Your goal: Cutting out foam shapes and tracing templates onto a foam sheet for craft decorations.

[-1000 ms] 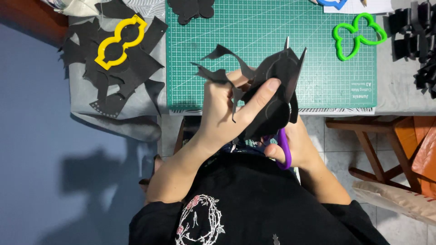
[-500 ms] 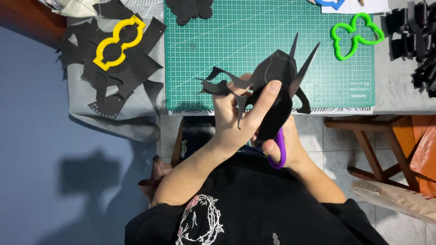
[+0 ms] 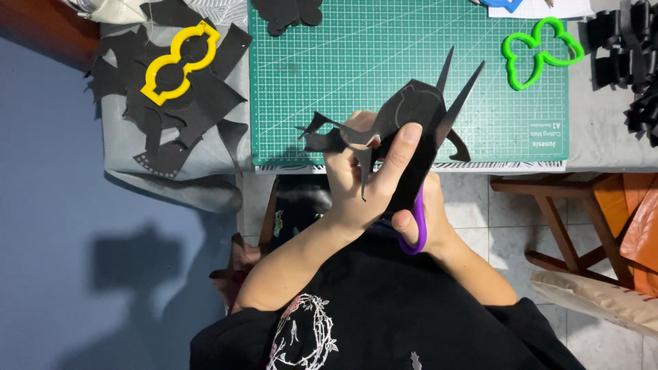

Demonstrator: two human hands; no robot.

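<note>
- Black paper sheet (image 3: 411, 116), cut into jagged spikes, is held up just over the near edge of the green cutting mat (image 3: 329, 68), with two long points rising toward 1 o'clock.
- Left hand (image 3: 363, 178) pinches this sheet, thumb pressed along its front and the other fingers curled behind it.
- Right hand (image 3: 425, 219) sits at 5 o'clock of the left, closed through the purple handle of the scissors (image 3: 417, 223); the blades are hidden behind the paper, so I cannot tell how far they gape.
- Thin black strips trail off the sheet toward 9 o'clock.
- Yellow stencil (image 3: 175, 62) lies on a heap of black offcuts (image 3: 185, 116) at 10 o'clock on the desk (image 3: 610, 130).
- Green stencil (image 3: 541, 51) rests on the mat at 2 o'clock.
- Wooden stool (image 3: 555, 212) stands on the tiled floor at 4 o'clock.
</note>
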